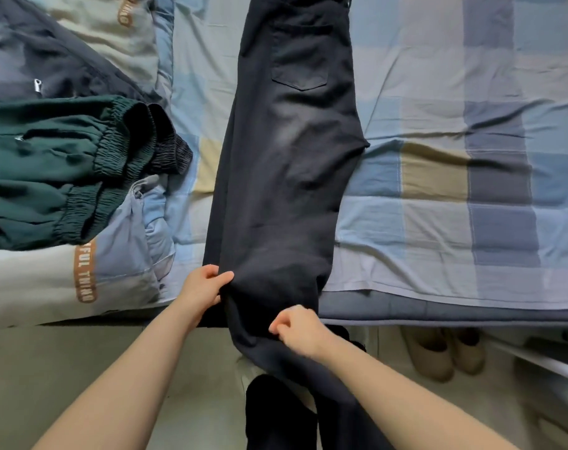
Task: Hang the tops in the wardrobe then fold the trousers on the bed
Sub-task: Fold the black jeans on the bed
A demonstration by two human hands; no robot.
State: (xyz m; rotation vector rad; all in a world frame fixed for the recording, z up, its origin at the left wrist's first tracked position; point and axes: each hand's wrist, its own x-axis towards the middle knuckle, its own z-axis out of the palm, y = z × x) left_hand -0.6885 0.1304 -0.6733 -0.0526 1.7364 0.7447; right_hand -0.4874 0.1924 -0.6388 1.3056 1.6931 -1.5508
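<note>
Black trousers (286,164) lie lengthwise down the middle of the checked bed (454,190), legs folded together, back pocket up, waist at the far end. Their lower legs hang over the near bed edge toward the floor. My left hand (204,289) pinches the left edge of the legs at the bed's edge. My right hand (297,328) is closed on the cloth a little lower, on the right side. Green trousers (49,170) with elastic cuffs lie bunched at the left of the bed.
A dark garment with a zip (32,69) lies at the far left over a grey-blue duvet with orange lettering (84,271). A pair of beige slippers (445,352) sits under the bed at right. Pale floor lies below my arms.
</note>
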